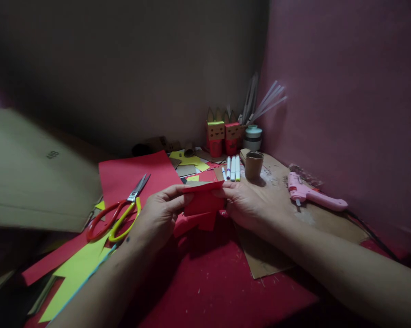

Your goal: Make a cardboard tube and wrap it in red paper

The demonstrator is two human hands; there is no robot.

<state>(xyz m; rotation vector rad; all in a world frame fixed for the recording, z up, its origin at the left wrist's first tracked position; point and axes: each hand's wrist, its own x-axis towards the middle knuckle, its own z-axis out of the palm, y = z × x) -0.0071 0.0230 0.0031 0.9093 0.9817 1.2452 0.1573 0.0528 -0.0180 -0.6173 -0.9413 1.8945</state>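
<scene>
A folded piece of red paper [202,200] is held up between both hands over the red tabletop. My left hand [162,209] pinches its left edge, and my right hand [241,200] grips the right edge with thumb and fingers. A greyish-brown strip shows along the paper's top fold; what it is, I cannot tell. Beneath lie some red paper scraps [208,222]. To the left of my left hand, scissors [132,198] with one red and one yellow handle rest on a large red sheet [137,175], blades slightly apart.
A pink glue gun [315,193] lies on cardboard at the right. Behind my right hand stand a cardboard cup [254,165] and several markers [233,167]. Two decorated boxes with faces [215,132] and a lidded jar [253,138] stand farther back. A cardboard panel [38,173] leans at left.
</scene>
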